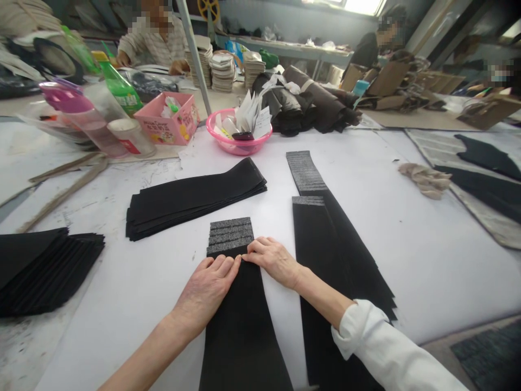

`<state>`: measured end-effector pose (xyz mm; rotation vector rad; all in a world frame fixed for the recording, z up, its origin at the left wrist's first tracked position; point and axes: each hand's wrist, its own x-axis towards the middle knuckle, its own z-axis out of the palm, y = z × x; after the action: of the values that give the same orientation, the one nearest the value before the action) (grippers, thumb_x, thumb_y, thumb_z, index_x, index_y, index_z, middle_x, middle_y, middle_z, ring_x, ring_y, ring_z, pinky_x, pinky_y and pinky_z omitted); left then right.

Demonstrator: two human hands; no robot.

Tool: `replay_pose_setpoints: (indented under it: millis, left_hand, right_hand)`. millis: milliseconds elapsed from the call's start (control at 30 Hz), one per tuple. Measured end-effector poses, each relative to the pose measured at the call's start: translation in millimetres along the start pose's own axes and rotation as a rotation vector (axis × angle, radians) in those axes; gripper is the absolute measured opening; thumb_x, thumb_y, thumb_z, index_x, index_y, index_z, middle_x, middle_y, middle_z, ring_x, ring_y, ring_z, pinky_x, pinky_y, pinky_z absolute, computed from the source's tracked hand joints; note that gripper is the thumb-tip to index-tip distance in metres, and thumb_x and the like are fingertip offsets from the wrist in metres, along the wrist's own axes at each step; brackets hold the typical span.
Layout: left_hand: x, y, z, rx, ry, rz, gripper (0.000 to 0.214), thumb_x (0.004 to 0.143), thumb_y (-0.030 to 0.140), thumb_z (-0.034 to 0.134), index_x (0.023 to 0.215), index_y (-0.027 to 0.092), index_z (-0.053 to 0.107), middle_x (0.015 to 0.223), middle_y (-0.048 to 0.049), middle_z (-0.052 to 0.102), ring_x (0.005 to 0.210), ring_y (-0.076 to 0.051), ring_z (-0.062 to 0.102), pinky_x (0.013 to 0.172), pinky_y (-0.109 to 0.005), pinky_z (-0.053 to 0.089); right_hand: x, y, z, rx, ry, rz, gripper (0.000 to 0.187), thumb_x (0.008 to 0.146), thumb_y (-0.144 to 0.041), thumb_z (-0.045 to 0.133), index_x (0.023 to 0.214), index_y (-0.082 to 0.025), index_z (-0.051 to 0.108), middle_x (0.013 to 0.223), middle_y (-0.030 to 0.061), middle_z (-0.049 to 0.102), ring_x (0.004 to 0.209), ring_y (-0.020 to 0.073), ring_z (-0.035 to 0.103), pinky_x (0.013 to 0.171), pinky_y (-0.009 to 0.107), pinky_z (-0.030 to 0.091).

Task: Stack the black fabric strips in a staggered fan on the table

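In the head view, the left hand (211, 288) and right hand (273, 262) are touching a strip (242, 336) with curled fingers; whether they are pinching it, I cannot tell. It is lying on the surface (134, 293), between other strips (195, 195).

Both hands are down on a black strip (242, 331) at the near middle of the white table (358, 228), left hand (207, 290) and right hand (274, 260) fingertips basically meeting just on the near side of its grey-striped end. Can't really tell if they're pinching or pressing. More grey-ended strips (319, 244) overlap off to the right, and there's a plain black stack (195, 195) farther left. Way back: pink basin (236, 145) stuffed with papers, pink box (165, 124), somebody in a checked shirt (151, 44).
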<state>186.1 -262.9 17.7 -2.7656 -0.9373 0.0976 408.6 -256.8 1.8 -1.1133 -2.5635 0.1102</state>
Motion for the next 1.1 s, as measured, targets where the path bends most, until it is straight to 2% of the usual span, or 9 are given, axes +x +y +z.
replay_pose_setpoints:
  millis: [200, 433, 600, 733, 933, 1100]
  left_hand:
    - [3.0, 3.5, -1.4, 0.027, -0.006, 0.013, 0.049, 0.087, 0.002, 0.043, 0.135, 0.011, 0.044, 0.097, -0.0062, 0.056, 0.090, -0.023, 0.052, 0.075, -0.037, 0.044]
    - [6.2, 7.9, -2.7, 0.003, -0.012, 0.008, 0.050, 0.087, 0.004, 0.042, 0.137, 0.012, 0.042, 0.095, -0.0069, 0.056, 0.089, -0.023, 0.051, 0.073, -0.038, 0.043]
    - [8.9, 10.7, -4.3, 0.019, -0.011, -0.001, 0.050, 0.087, 0.005, 0.045, 0.136, 0.014, 0.043, 0.096, -0.0067, 0.056, 0.088, -0.024, 0.051, 0.072, -0.038, 0.042]
    - [9.5, 11.4, -4.2, 0.029, -0.007, -0.013, 0.051, 0.087, 0.003, 0.044, 0.136, 0.016, 0.044, 0.097, -0.0068, 0.056, 0.088, -0.023, 0.051, 0.072, -0.037, 0.042]
    - [10.9, 11.3, -3.7, 0.020, -0.007, -0.017, 0.051, 0.087, 0.004, 0.044, 0.136, 0.016, 0.044, 0.099, -0.0066, 0.055, 0.088, -0.023, 0.050, 0.072, -0.037, 0.042]
    - [11.7, 11.4, -4.6, 0.016, -0.021, -0.021, 0.050, 0.087, 0.005, 0.045, 0.136, 0.017, 0.043, 0.098, -0.0063, 0.055, 0.087, -0.023, 0.050, 0.071, -0.036, 0.042]
  right_hand:
    - [-6.4, 9.2, -2.0, -0.035, -0.005, 0.011, 0.016, 0.095, -0.023, 0.051, 0.103, -0.021, 0.066, 0.098, 0.0035, 0.061, 0.093, 0.0159, 0.052, 0.076, 0.030, 0.040]
    - [-11.6, 5.2, -1.6, -0.022, 0.014, 0.025, 0.020, 0.096, -0.019, 0.050, 0.110, -0.021, 0.064, 0.100, 0.0046, 0.060, 0.094, 0.0153, 0.053, 0.077, 0.030, 0.042]
    - [-14.3, 9.9, 2.2, 0.144, 0.069, 0.175, 0.015, 0.092, -0.025, 0.056, 0.100, -0.024, 0.068, 0.096, 0.0024, 0.064, 0.092, 0.0146, 0.054, 0.079, 0.026, 0.046]
    - [-16.5, 12.5, 4.7, 0.246, 0.116, 0.293, 0.016, 0.090, -0.027, 0.060, 0.104, -0.025, 0.067, 0.097, 0.0016, 0.065, 0.093, 0.0149, 0.055, 0.079, 0.025, 0.048]
    - [-19.4, 8.9, 1.9, 0.113, 0.078, 0.181, 0.020, 0.095, -0.024, 0.050, 0.106, -0.027, 0.067, 0.099, 0.0026, 0.063, 0.092, 0.0149, 0.053, 0.079, 0.027, 0.046]
    - [-19.3, 1.9, -2.5, -0.029, 0.009, 0.103, 0.022, 0.097, -0.022, 0.046, 0.112, -0.023, 0.063, 0.103, 0.0057, 0.060, 0.096, 0.0178, 0.052, 0.081, 0.032, 0.044]
